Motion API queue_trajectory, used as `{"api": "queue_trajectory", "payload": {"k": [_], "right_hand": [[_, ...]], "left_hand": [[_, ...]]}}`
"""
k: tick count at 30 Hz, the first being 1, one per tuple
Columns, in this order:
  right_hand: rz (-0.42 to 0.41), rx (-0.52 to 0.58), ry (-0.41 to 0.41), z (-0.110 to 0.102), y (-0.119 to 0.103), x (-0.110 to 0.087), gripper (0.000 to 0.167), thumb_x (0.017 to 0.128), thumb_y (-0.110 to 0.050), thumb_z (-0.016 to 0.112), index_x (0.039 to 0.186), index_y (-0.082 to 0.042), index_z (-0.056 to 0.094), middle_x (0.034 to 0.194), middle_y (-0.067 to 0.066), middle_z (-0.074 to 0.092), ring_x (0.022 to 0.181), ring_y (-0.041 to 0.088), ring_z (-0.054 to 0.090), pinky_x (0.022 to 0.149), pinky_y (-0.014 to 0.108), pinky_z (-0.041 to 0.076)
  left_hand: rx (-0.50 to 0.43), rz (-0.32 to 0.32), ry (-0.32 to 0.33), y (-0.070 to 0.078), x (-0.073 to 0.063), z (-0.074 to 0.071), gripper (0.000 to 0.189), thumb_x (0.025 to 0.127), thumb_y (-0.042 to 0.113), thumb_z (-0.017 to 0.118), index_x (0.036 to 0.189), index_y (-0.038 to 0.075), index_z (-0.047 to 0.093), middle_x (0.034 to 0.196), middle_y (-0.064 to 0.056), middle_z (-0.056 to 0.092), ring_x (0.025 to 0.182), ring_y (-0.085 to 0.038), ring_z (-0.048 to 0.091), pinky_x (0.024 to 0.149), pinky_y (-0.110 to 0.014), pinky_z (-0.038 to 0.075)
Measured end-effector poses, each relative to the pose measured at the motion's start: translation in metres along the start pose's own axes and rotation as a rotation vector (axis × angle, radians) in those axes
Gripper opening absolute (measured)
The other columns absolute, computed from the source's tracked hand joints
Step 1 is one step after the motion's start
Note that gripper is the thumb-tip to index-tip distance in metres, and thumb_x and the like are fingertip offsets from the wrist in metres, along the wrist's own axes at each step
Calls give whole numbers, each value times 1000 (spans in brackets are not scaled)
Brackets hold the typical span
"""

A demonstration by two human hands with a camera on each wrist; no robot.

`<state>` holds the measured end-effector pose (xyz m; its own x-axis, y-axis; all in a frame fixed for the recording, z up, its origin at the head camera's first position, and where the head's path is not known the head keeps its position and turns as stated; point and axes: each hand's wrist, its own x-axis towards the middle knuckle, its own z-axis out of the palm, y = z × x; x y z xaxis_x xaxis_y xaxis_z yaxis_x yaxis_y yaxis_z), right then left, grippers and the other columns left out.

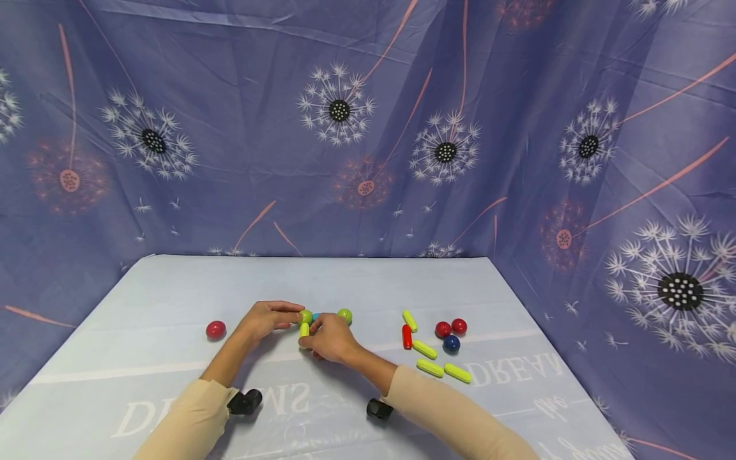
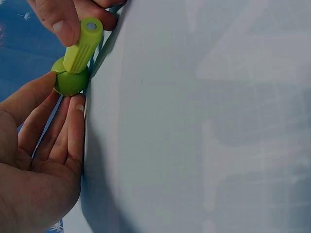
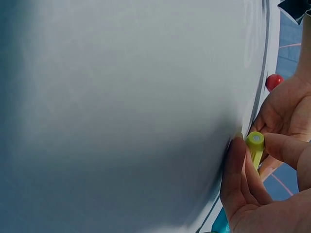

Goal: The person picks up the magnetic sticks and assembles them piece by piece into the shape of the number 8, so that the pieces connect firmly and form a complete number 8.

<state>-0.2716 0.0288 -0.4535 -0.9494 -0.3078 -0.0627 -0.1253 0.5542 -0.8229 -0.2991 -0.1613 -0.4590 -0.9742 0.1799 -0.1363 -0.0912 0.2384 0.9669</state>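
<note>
A green ball (image 2: 71,83) sits between the thumb and fingertips of my left hand (image 1: 270,317), which grips it low over the table. My right hand (image 1: 332,337) pinches a short yellow-green rod (image 1: 305,331) with a small metal disc in its end. In the left wrist view the rod's far end meets the ball. A blue rod (image 1: 315,316), partly hidden by the right hand, runs from this ball toward a second green ball (image 1: 345,315). In the right wrist view the yellow-green rod (image 3: 255,141) shows between thumb and fingers.
A red ball (image 1: 216,330) lies left of the left hand. To the right are several yellow-green rods (image 1: 430,367), a red rod (image 1: 407,337), two red balls (image 1: 443,329) and a dark blue ball (image 1: 451,344). Patterned cloth (image 1: 259,128) hangs behind the white-covered table (image 1: 230,275).
</note>
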Motion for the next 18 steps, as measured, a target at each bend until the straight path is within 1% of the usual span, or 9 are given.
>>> {"api": "queue_trajectory", "payload": {"k": [10,14,18], "right_hand": [[-1,33,-5,-2,1,0,28,83,-15,82,97,1,64,60,7,69,47,15,65,48,27,53],[1,37,-15,-3,0,-1,27,84,-15,81,96,1,64,61,7,69,46,14,64,48,27,53],[-3,18,-35,-5,0,-2,27,85,-18,81,96,0,64,62,6,70,48,14,64,48,27,52]], "left_hand": [[7,-6,5,2,-1,0,37,92,20,75,122,-2,71,121,-13,74,106,-17,70,97,-42,54],[10,-15,10,2,-1,0,36,91,20,76,121,0,72,119,-11,75,104,-16,70,96,-39,55],[4,-24,12,1,-1,1,34,91,20,76,120,2,73,118,-9,75,102,-13,70,95,-37,55]]}}
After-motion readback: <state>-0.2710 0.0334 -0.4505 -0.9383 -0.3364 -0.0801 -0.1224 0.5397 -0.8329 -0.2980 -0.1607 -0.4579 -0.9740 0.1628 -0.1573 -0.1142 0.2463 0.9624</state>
